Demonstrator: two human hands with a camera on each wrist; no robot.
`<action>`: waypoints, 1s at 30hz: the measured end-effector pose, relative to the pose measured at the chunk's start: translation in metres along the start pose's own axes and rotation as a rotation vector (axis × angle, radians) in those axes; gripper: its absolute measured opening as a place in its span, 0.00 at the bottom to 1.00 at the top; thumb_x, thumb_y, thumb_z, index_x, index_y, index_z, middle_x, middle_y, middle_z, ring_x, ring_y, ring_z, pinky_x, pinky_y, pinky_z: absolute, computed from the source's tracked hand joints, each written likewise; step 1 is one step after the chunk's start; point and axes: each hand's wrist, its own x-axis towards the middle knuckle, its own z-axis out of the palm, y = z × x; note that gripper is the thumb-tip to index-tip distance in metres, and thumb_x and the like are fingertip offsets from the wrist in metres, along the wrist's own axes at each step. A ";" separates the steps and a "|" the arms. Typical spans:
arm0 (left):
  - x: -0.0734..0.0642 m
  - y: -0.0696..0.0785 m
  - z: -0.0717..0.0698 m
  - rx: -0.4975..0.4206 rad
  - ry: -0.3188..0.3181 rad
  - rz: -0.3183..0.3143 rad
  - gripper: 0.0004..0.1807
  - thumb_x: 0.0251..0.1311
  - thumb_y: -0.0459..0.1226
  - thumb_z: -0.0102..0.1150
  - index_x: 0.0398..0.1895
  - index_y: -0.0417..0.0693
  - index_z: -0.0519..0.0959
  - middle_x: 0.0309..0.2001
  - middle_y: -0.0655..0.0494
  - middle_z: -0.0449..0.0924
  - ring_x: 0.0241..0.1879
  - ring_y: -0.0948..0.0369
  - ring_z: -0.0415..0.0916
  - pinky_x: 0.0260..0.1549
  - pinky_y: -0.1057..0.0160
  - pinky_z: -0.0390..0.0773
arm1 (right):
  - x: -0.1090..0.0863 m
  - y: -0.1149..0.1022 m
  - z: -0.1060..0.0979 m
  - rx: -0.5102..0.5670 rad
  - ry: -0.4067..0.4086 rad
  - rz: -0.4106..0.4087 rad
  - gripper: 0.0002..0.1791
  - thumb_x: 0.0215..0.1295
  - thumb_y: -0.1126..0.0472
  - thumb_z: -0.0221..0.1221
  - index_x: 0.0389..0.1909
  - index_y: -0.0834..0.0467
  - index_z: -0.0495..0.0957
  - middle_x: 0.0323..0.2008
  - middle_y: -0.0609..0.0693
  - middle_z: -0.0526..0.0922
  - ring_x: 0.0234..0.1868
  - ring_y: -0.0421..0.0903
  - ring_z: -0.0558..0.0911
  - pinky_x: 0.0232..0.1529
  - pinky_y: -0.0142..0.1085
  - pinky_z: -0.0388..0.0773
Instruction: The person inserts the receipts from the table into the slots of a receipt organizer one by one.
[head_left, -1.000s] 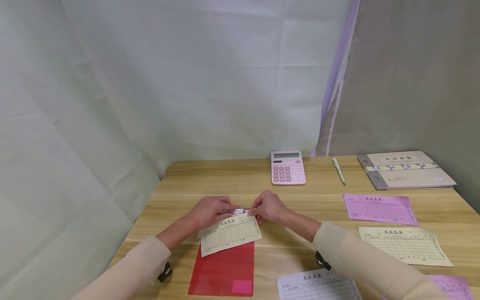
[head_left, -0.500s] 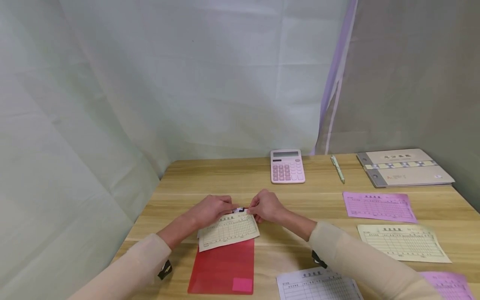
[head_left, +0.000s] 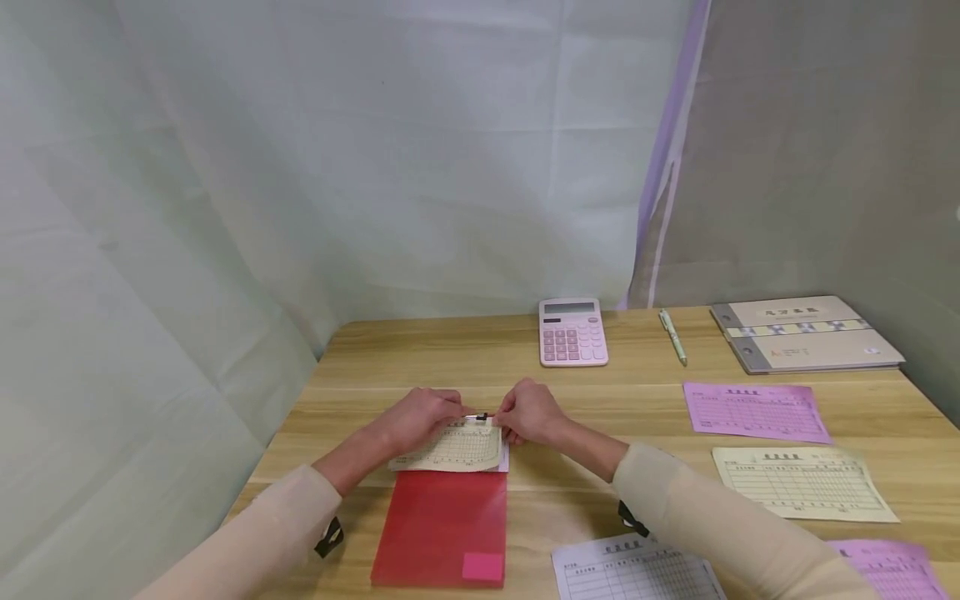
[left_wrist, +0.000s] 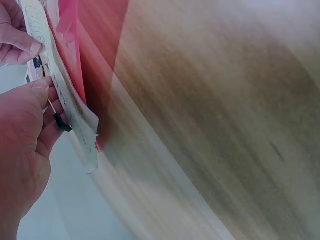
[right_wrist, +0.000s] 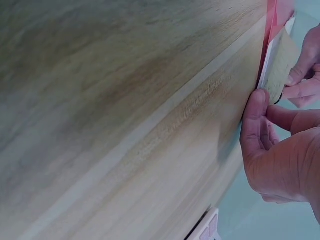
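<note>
A red translucent clipboard [head_left: 446, 521] lies on the table with a pink label at its near corner. Across its top end is a metal wire clip [head_left: 477, 417] with black tips, one black tip [left_wrist: 62, 122] showing beneath my left fingers in the left wrist view. A pale yellow printed form [head_left: 457, 450] lies squarely over the top part, with a whitish sheet peeking out beneath. My left hand [head_left: 423, 415] grips the clip at the form's upper left. With thumb and forefinger my right hand [head_left: 531, 412] pinches the form's upper right corner; in the right wrist view the form bends upward.
A pink calculator [head_left: 573, 333], a pen [head_left: 672, 337] and a beige ledger [head_left: 810, 333] lie along the back edge. To the right are a purple form [head_left: 756, 412], another yellow form [head_left: 806, 483], a white form [head_left: 633, 571] and a second purple form [head_left: 892, 571] partly under the sleeve.
The yellow form has turned from tilted to level and slid up toward the clip, baring more of the red clipboard. Both hands stay nearly in place.
</note>
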 end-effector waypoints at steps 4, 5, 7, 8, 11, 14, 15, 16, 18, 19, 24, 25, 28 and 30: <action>-0.001 0.001 -0.001 -0.005 0.000 -0.008 0.14 0.73 0.31 0.64 0.57 0.47 0.90 0.39 0.59 0.82 0.33 0.67 0.73 0.35 0.67 0.79 | 0.000 -0.001 0.000 -0.001 0.005 0.001 0.07 0.66 0.71 0.71 0.27 0.67 0.87 0.16 0.55 0.85 0.17 0.48 0.86 0.21 0.35 0.82; -0.001 0.001 -0.001 -0.002 0.000 -0.009 0.14 0.73 0.31 0.64 0.57 0.47 0.89 0.38 0.59 0.82 0.32 0.67 0.73 0.35 0.67 0.79 | 0.000 -0.002 0.000 0.000 0.004 0.002 0.08 0.66 0.71 0.71 0.27 0.67 0.87 0.16 0.55 0.85 0.17 0.48 0.86 0.21 0.35 0.82; -0.002 0.001 0.000 0.002 -0.001 -0.013 0.14 0.73 0.32 0.64 0.57 0.48 0.89 0.38 0.60 0.81 0.33 0.68 0.73 0.36 0.68 0.79 | -0.001 -0.002 0.000 -0.001 0.005 0.002 0.08 0.66 0.71 0.70 0.27 0.67 0.87 0.16 0.55 0.85 0.17 0.48 0.86 0.21 0.35 0.82; -0.002 0.001 0.000 0.005 -0.001 -0.014 0.14 0.73 0.32 0.65 0.58 0.48 0.89 0.38 0.61 0.81 0.33 0.68 0.73 0.36 0.68 0.79 | -0.001 -0.003 0.000 -0.001 0.005 0.002 0.08 0.66 0.71 0.70 0.27 0.67 0.87 0.16 0.55 0.85 0.17 0.48 0.86 0.21 0.35 0.82; -0.003 0.002 0.000 0.009 -0.008 -0.011 0.15 0.72 0.34 0.67 0.59 0.49 0.89 0.39 0.61 0.80 0.33 0.68 0.75 0.37 0.68 0.81 | -0.001 -0.003 0.000 -0.006 0.009 0.003 0.08 0.66 0.71 0.70 0.26 0.67 0.87 0.16 0.54 0.85 0.17 0.47 0.85 0.21 0.35 0.82; -0.003 0.003 0.000 0.009 -0.023 -0.015 0.16 0.70 0.37 0.69 0.60 0.48 0.88 0.40 0.61 0.81 0.34 0.69 0.76 0.38 0.68 0.81 | -0.001 -0.003 0.000 -0.018 0.009 0.005 0.09 0.67 0.71 0.69 0.26 0.67 0.87 0.16 0.54 0.84 0.17 0.46 0.85 0.21 0.35 0.82; -0.003 0.004 0.000 0.009 -0.025 -0.015 0.17 0.70 0.37 0.70 0.60 0.48 0.88 0.40 0.60 0.81 0.34 0.69 0.76 0.39 0.67 0.82 | -0.001 -0.003 0.000 -0.022 0.008 0.007 0.09 0.68 0.71 0.69 0.26 0.66 0.87 0.16 0.53 0.84 0.16 0.46 0.84 0.20 0.35 0.82; -0.003 0.004 0.000 0.010 -0.027 -0.015 0.17 0.70 0.38 0.70 0.60 0.48 0.88 0.41 0.60 0.82 0.35 0.69 0.77 0.40 0.67 0.82 | -0.001 -0.002 0.000 -0.028 0.007 0.007 0.09 0.68 0.71 0.68 0.26 0.66 0.86 0.15 0.53 0.83 0.16 0.45 0.84 0.20 0.34 0.81; -0.004 0.004 0.001 0.011 -0.022 -0.014 0.17 0.69 0.38 0.71 0.59 0.48 0.88 0.42 0.60 0.82 0.35 0.69 0.77 0.40 0.67 0.82 | -0.001 -0.002 0.000 -0.039 0.002 0.008 0.10 0.68 0.70 0.69 0.26 0.66 0.86 0.15 0.52 0.83 0.15 0.44 0.82 0.19 0.33 0.80; -0.004 0.004 0.002 0.014 -0.016 -0.011 0.17 0.69 0.38 0.71 0.59 0.47 0.88 0.42 0.60 0.82 0.35 0.69 0.78 0.40 0.67 0.82 | -0.001 -0.001 0.000 -0.043 0.000 0.009 0.10 0.68 0.70 0.69 0.25 0.65 0.86 0.14 0.52 0.82 0.15 0.43 0.82 0.19 0.33 0.79; -0.006 0.006 0.003 0.045 -0.025 -0.025 0.18 0.69 0.38 0.71 0.60 0.48 0.88 0.43 0.60 0.82 0.37 0.68 0.78 0.41 0.66 0.83 | -0.002 -0.001 0.000 -0.061 -0.005 0.001 0.10 0.68 0.70 0.69 0.25 0.65 0.86 0.14 0.51 0.82 0.14 0.42 0.80 0.18 0.31 0.78; -0.006 0.006 0.003 0.057 -0.032 -0.031 0.18 0.70 0.38 0.70 0.61 0.48 0.87 0.44 0.60 0.81 0.37 0.67 0.77 0.41 0.66 0.83 | -0.002 -0.001 0.000 -0.063 -0.003 -0.001 0.10 0.68 0.70 0.69 0.26 0.65 0.86 0.14 0.51 0.82 0.14 0.42 0.81 0.18 0.31 0.78; -0.006 0.008 0.003 0.089 -0.041 -0.032 0.18 0.71 0.38 0.69 0.62 0.48 0.87 0.45 0.59 0.81 0.37 0.66 0.77 0.41 0.65 0.83 | -0.002 -0.002 -0.001 -0.066 0.001 0.003 0.09 0.69 0.70 0.68 0.27 0.65 0.86 0.15 0.51 0.82 0.15 0.42 0.81 0.19 0.32 0.78; -0.005 0.008 0.004 0.106 -0.037 -0.023 0.17 0.71 0.38 0.69 0.62 0.48 0.87 0.44 0.59 0.80 0.37 0.65 0.78 0.41 0.64 0.83 | -0.002 -0.003 -0.001 -0.068 0.004 0.007 0.09 0.69 0.70 0.68 0.27 0.65 0.87 0.15 0.51 0.82 0.15 0.42 0.81 0.19 0.32 0.78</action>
